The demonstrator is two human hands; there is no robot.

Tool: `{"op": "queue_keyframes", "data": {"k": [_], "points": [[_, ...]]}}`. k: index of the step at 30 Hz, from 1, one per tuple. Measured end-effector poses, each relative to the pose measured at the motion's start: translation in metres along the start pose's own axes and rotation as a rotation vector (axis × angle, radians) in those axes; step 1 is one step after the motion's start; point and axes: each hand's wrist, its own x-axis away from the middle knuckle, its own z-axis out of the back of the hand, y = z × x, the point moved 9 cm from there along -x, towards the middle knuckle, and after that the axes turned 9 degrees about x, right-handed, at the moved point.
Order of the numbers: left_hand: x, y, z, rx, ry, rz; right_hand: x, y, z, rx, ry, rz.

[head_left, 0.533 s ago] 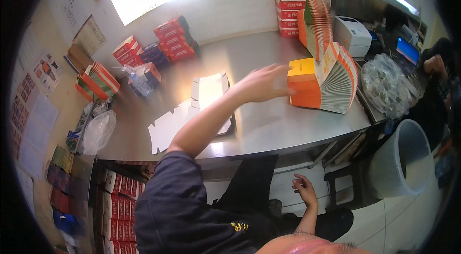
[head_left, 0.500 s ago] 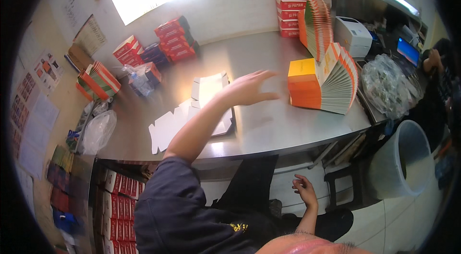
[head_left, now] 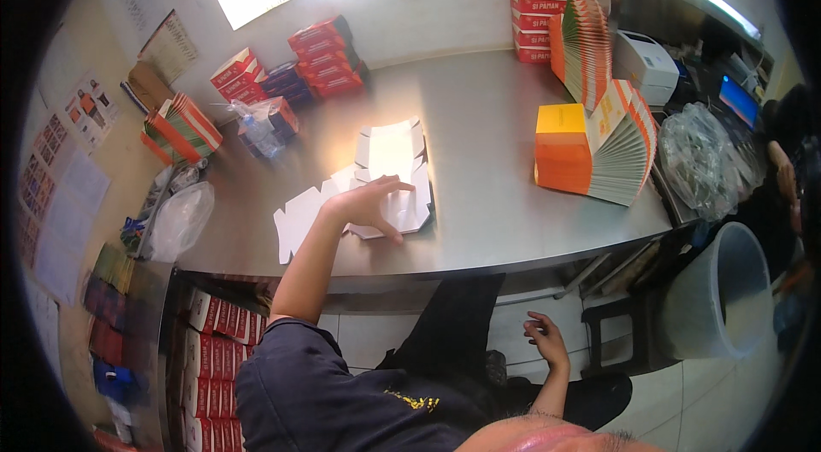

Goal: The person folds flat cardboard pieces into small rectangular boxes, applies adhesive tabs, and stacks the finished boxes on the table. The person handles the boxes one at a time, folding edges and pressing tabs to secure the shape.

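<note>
My left hand (head_left: pixel 370 204) is open, thumb and fingers spread, over the near part of a white unfolded cardboard box blank (head_left: pixel 389 148). Whether its fingertips press on the card is hard to tell. The blank lies on the steel table (head_left: pixel 479 127), its flaps and cut edges showing, and more white card (head_left: pixel 299 221) sticks out to the left beneath my wrist. Below the table edge, above my lap, my right hand (head_left: pixel 546 339) hangs with loosely curled, parted fingers and nothing in it.
Fanned orange-and-white folded cartons (head_left: pixel 616 144) stand on the right, near a white printer (head_left: pixel 647 67). Red boxes are stacked at the back (head_left: pixel 539 3) and left (head_left: pixel 325 59). A clear plastic bag (head_left: pixel 701 161) and a tall translucent bin (head_left: pixel 718 289) are far right.
My left hand has come back left and nearer, from above the bare tabletop to over the white box blank. My right hand stays about where it was. The view has shifted slightly.
</note>
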Motion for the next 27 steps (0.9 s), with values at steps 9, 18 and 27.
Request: {"op": "queue_keyframes", "data": {"k": [9, 18, 27], "points": [[0.0, -0.016, 0.009, 0.003, -0.037, 0.003, 0.003, 0.0, -0.001, 0.009, 0.002, 0.005], [0.006, -0.022, 0.04, 0.17, 0.226, 0.114, 0.004, -0.001, -0.002, 0.014, 0.011, 0.002], [0.089, 0.158, 0.041, 0.825, 0.579, -0.661, -0.001, 0.011, 0.003, 0.033, 0.051, -0.023]]}}
